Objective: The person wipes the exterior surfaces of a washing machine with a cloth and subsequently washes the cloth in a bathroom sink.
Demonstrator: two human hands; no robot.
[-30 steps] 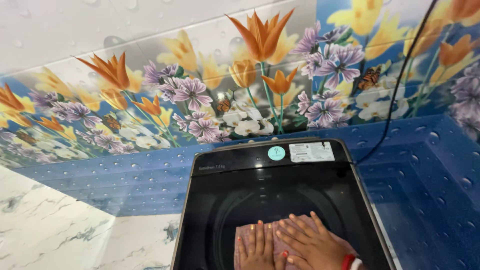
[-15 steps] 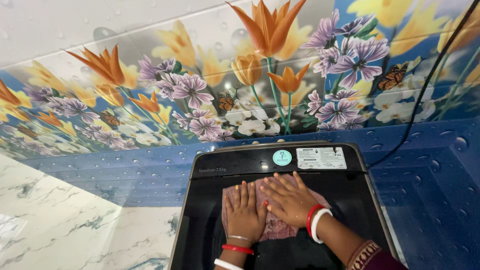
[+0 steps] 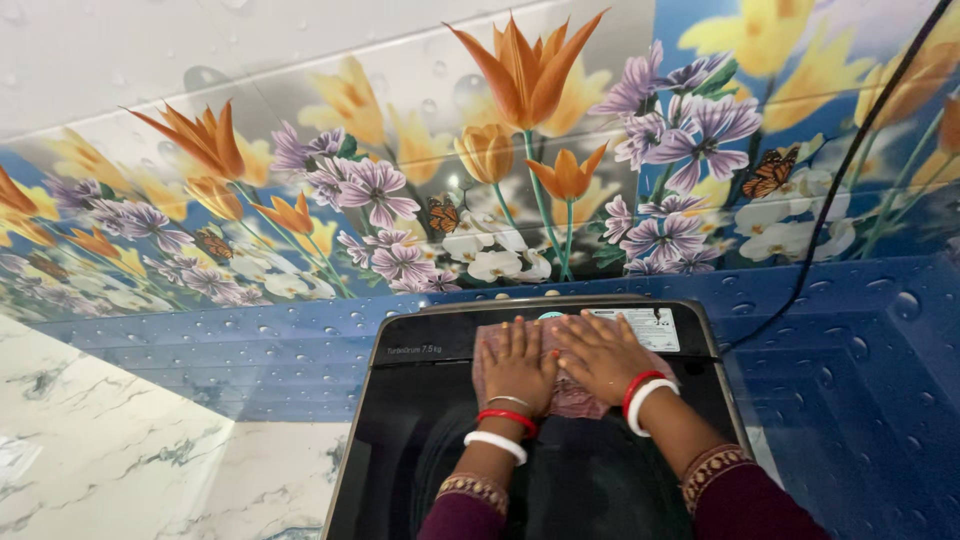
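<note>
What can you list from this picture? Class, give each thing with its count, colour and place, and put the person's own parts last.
washing machine: one, black glossy lid, bottom centre.
cloth: one, pinkish, flat on the back part of the lid, under both hands.
label: one, white, back right of the lid.
cable: one, black, hanging down the wall at right.
flower tiles: many, orange, purple, yellow and white, across the wall.
blue tiles: many, blue, below the flowers.
marble tiles: several, white, lower left.
bangles: red and white, on both wrists.
left hand: pressing flat on the cloth.
right hand: pressing flat on the cloth.
</note>
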